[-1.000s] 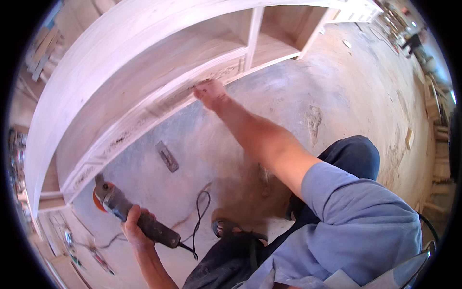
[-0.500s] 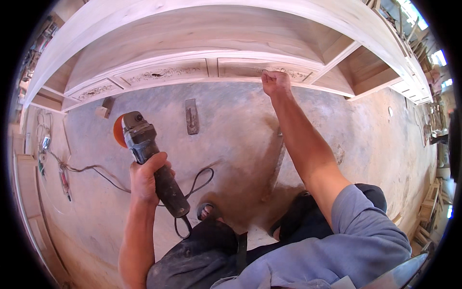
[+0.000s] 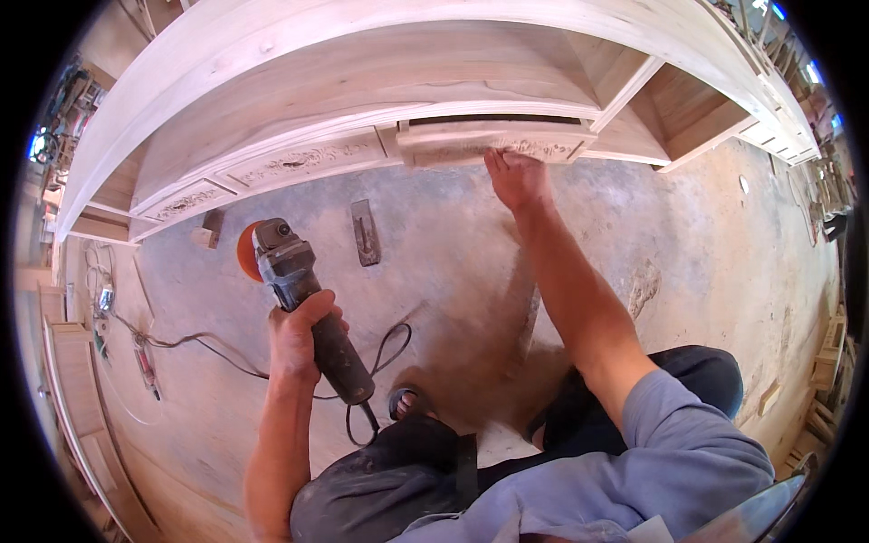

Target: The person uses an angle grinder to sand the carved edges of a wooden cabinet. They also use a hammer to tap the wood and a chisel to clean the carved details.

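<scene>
My left hand [image 3: 300, 337] is wrapped round the dark body of an angle grinder [image 3: 288, 262], its head pointing up and away from me. An orange disc [image 3: 247, 250] shows at the grinder's far left side. With my right arm stretched forward, my right hand [image 3: 522, 183] grips the front of a pale wooden drawer [image 3: 442, 142] with carved decoration. That drawer stands partly out of a long wooden cabinet [image 3: 299, 86], and a dark gap shows above its front. My right fingertips are partly hidden against the carving.
A dark-marked flat block [image 3: 365, 233] lies on the dusty floor, and a small wooden block [image 3: 207, 231] rests under the cabinet's left part. The grinder's black cord [image 3: 389, 351] loops beside my foot. Cables and a red-handled tool [image 3: 146, 369] lie at left, near a wooden panel [image 3: 77, 362].
The drawer has come out of the cabinet toward me, with my right hand at its front. The grinder stays in my left hand, and the whole view has shifted slightly.
</scene>
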{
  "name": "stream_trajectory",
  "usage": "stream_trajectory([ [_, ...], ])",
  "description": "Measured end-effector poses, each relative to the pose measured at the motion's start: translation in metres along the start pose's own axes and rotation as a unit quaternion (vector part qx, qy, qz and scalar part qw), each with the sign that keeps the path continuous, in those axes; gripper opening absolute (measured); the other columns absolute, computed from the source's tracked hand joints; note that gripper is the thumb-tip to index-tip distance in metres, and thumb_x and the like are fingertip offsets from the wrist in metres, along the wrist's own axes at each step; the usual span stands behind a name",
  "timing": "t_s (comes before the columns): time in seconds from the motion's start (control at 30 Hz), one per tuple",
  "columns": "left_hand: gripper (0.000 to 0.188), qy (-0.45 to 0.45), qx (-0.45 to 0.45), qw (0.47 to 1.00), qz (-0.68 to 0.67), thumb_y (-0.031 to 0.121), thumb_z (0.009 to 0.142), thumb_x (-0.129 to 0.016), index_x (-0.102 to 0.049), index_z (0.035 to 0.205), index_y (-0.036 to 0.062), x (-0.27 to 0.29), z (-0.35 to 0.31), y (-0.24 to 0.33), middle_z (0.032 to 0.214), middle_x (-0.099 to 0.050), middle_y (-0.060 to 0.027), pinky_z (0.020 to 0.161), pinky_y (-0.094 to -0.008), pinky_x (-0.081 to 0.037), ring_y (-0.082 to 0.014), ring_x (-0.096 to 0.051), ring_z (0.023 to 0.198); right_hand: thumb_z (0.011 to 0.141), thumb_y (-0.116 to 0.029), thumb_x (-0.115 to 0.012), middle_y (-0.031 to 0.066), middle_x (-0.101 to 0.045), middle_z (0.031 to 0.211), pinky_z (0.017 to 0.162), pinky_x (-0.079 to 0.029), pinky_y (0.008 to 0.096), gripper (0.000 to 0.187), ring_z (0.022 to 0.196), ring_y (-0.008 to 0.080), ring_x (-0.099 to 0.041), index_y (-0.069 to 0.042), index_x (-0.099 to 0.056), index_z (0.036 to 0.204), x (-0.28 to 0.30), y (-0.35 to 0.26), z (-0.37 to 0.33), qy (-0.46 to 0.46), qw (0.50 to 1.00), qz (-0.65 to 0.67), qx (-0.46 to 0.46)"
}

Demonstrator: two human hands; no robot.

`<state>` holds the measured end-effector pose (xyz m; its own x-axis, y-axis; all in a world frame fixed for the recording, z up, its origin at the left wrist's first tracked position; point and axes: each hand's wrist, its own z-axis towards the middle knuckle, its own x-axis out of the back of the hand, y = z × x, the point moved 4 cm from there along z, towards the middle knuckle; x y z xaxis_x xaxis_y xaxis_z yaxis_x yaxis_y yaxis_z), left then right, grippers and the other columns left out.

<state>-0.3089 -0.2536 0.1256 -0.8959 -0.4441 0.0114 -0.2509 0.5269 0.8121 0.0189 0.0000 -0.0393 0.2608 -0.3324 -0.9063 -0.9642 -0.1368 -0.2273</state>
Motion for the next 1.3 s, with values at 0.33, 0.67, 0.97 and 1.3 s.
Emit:
stream_trajectory([
  [0.33,0.026,-0.031,0.011,0.999,-0.028,0.022,0.08,-0.072,-0.062,0.089,-0.0003,-0.005,0.007,-0.008,0.074,-0.064,-0.0112,0.058,-0.0366,-0.053,-0.0235,-0.064,0.059,0.081,0.014,-0.052,0.0084,-0.06,0.124,0.112,-0.038,0.0444,0.044,0.121,0.0264,-0.053,-0.006,-0.059,0.12,-0.029,0.006,0.027,0.082,0.994,-0.064,0.022],
  [0.67,0.029,-0.038,0.022,0.997,-0.064,0.022,0.08,-0.072,-0.061,0.095,-0.0006,-0.006,0.004,-0.008,0.076,-0.064,-0.011,0.057,-0.0356,-0.054,-0.0222,-0.064,0.062,0.087,0.009,-0.048,0.0191,-0.044,0.148,0.12,-0.031,0.0479,0.052,0.14,0.0351,-0.039,0.001,-0.046,0.139,-0.028,0.002,0.033,0.131,0.989,-0.063,0.007],
  [0.97,0.031,-0.061,0.009,0.996,-0.066,0.025,0.08,-0.073,-0.061,0.095,-0.0003,0.001,0.007,-0.011,0.076,-0.064,-0.0112,0.058,-0.0368,-0.054,-0.0234,-0.064,0.062,0.077,0.013,-0.04,0.0164,-0.03,0.157,0.109,-0.04,0.0414,0.087,0.141,0.0335,-0.036,-0.001,-0.012,0.158,-0.007,0.012,-0.03,0.073,0.988,-0.133,0.042],
  [1.3,0.042,-0.255,-0.013,0.937,-0.237,0.032,0.082,-0.076,-0.061,0.102,-0.0015,-0.017,0.048,-0.046,0.096,-0.069,-0.019,0.079,-0.0414,-0.057,-0.0297,-0.068,0.095,0.094,-0.035,-0.066,0.0137,-0.068,0.111,0.091,-0.051,0.039,0.046,0.098,0.0234,-0.066,0.0,-0.061,0.124,-0.025,0.111,-0.194,-0.148,0.815,-0.509,-0.233],
])
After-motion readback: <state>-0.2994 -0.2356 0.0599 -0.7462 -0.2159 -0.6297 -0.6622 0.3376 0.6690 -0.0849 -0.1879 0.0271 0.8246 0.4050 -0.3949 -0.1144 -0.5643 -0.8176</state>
